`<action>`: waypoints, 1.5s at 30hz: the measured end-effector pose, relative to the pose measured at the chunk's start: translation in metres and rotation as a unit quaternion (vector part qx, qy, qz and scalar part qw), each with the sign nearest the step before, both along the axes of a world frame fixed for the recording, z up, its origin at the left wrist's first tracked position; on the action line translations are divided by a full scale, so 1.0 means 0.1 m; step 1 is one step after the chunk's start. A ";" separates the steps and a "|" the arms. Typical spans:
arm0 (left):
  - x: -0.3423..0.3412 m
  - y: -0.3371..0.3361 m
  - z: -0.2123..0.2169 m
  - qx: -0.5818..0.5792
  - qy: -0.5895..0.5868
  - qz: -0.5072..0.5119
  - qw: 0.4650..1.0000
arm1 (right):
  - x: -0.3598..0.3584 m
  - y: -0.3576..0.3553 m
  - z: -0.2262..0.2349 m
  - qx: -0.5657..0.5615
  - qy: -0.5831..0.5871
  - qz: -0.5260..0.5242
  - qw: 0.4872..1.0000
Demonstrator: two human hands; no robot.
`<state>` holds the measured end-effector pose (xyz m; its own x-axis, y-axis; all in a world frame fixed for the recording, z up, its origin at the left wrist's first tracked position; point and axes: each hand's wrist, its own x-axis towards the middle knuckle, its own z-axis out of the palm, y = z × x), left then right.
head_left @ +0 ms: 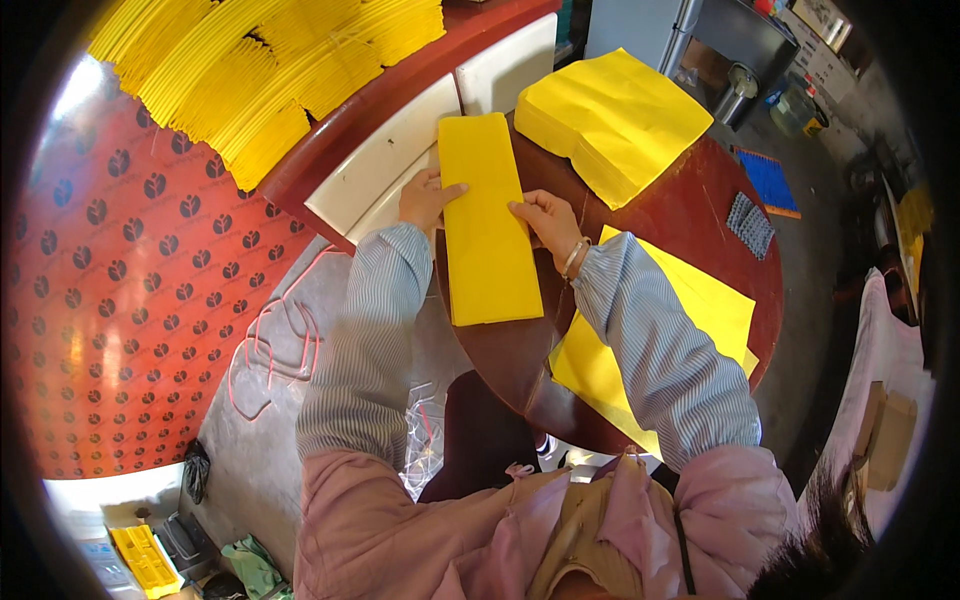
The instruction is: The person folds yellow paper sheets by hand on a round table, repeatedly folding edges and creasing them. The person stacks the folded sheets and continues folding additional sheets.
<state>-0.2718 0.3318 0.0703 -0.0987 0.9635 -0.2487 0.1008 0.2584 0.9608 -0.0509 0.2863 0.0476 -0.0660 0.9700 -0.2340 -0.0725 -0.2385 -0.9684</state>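
Observation:
Between my two hands is a long folded yellow sheet (490,225), looking like paper or thin cloth, raised over the near left part of the round dark red table (715,190). My left hand (425,198) grips its left edge, thumb on top and fingers behind. On the opposite edge, my right hand (549,222), with a bracelet at the wrist, pinches it between thumb and fingers. A thick stack of yellow sheets (620,115) rests at the table's far side. Flat yellow sheets (700,290) lie to the right, partly hidden under my right forearm.
Many folded yellow pieces (250,80) are piled on a red-edged surface at far left, above white drawers (385,150). A grey textured pad (750,225) sits at the table's right edge. Pink cord (265,345) lies on the floor. A red patterned sheet (120,300) spreads at left.

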 end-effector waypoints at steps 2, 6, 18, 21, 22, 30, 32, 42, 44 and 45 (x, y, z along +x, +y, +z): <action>0.01 0.05 0.00 0.014 0.015 -0.003 1.000 | 0.01 0.01 -0.02 -0.004 -0.012 -0.017 1.000; -0.01 -0.10 -0.01 0.049 0.082 0.011 0.995 | 0.11 0.02 -0.01 -0.001 -0.020 -0.010 1.000; -0.13 -1.09 -0.14 0.142 0.119 -0.018 0.983 | 0.13 -0.07 0.04 -0.002 -0.037 -0.007 0.999; -0.09 -1.11 -0.15 0.153 0.116 -0.018 0.981 | 0.12 -0.09 0.07 -0.012 -0.088 0.000 0.996; -0.08 -1.13 -0.15 0.154 0.112 -0.019 0.981 | 0.12 -0.11 0.09 -0.004 -0.092 0.004 0.996; 0.02 -1.70 -0.06 0.176 0.175 0.002 0.969 | 0.21 -0.70 0.18 0.014 -0.081 0.009 0.997; 0.02 -1.78 -0.05 0.155 0.169 0.003 0.973 | 0.19 -0.83 0.14 0.011 -0.088 -0.004 0.996; -0.05 -1.65 -0.32 0.038 -0.032 0.041 0.998 | 0.13 -0.82 0.04 -0.038 -0.082 -0.057 0.994; -0.01 -1.67 -0.29 0.080 0.077 0.052 0.992 | 0.12 -0.83 0.00 -0.035 -0.080 -0.060 0.994; 0.01 -1.68 -0.26 0.230 0.179 0.056 0.955 | 0.12 -0.83 -0.01 -0.017 -0.076 -0.064 0.995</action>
<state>-0.2711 0.1637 0.0447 -0.2071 0.9410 0.2678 0.4402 -0.1548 0.8844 -0.0392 0.2033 0.0467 0.0963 0.9595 -0.2649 0.0432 -0.2699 -0.9619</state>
